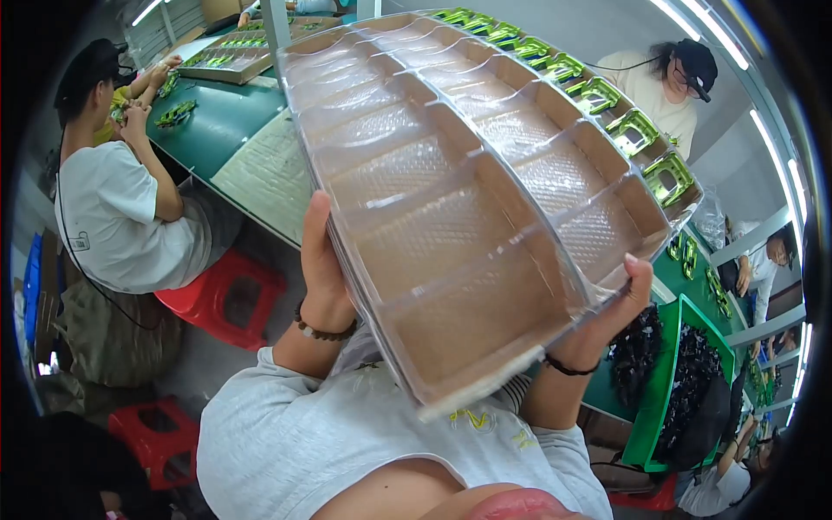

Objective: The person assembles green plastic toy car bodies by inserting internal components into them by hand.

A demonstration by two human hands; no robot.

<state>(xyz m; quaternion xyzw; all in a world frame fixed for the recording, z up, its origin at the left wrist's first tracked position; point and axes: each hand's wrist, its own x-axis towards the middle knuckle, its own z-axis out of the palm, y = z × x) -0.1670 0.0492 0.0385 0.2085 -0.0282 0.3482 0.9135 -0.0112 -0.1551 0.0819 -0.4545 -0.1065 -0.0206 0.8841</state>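
Your clear, sectioned tray (pixel 468 286), green parts (pixel 504 33) lining its right side, tilts up before you; your left hand (pixel 326 264) and right hand (pixel 609 316) grip opposite edges, thumbs raised, fingers mostly hidden.

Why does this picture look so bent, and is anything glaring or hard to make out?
Head view: straight edges bow toward a dark rim, the fisheye lens's doing; head view, centre: white glare streaks the clear tray; head view, top right: tube lights wash out to white; head view, lower right: black pieces in the green bin blend together.
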